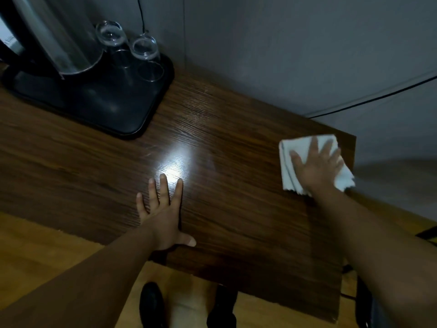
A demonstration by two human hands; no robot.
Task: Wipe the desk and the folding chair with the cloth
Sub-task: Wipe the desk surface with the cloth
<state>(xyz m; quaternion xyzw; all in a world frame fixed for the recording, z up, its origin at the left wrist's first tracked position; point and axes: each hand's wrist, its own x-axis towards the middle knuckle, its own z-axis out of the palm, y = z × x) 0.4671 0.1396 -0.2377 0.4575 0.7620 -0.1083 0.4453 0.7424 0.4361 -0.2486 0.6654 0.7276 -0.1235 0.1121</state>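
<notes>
The dark wooden desk [224, 129] fills the middle of the view, with a bright light glare near its centre. A folded white cloth [287, 171] lies near the desk's far right corner. My right hand [316, 166] presses flat on top of the cloth, fingers spread. On the bare wood near the front edge rests my left hand [163, 214], palm down, fingers apart, holding nothing. A dark shape at the lower right [364, 304] may be part of the folding chair; I cannot tell.
A black tray [113, 107] at the back left carries an electric kettle [54, 36] and two upturned glasses [144, 47]. A grey wall with a black cable [369, 101] stands behind the desk. Below are the wooden floor [35, 252] and my dark shoes [151, 304].
</notes>
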